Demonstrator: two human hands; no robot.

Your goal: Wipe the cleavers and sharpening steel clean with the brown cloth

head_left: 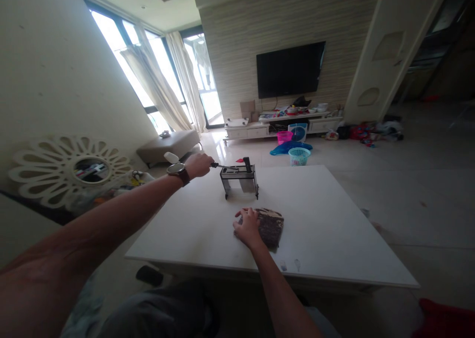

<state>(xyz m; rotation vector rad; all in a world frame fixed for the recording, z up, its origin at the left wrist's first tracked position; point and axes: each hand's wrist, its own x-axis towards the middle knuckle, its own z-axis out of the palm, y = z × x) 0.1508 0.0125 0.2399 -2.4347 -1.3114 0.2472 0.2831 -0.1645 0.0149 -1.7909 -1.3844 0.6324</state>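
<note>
My left hand (pixel 199 165), with a watch on the wrist, is closed near the rack's left end around a tool with a black handle (pixel 214 165). A thin metal part runs from that handle over the top of the rack; its kind is not clear. The black-framed rack (pixel 239 175) stands upright on the white table, with a thick black handle (pixel 247 165) and a red piece (pixel 239 161) at its top. My right hand (pixel 248 226) grips the left edge of a folded dark brown patterned cloth (pixel 272 229), fingers curled.
The white table (pixel 319 219) spreads around these things, with two small marks or clear items near its front edge. Beyond it stand a teal basket (pixel 299 155), a pink basket (pixel 284 137) and a low TV cabinet (pixel 252 131). At the left are a grey bench (pixel 170 145) and a petal-framed mirror (pixel 48 169).
</note>
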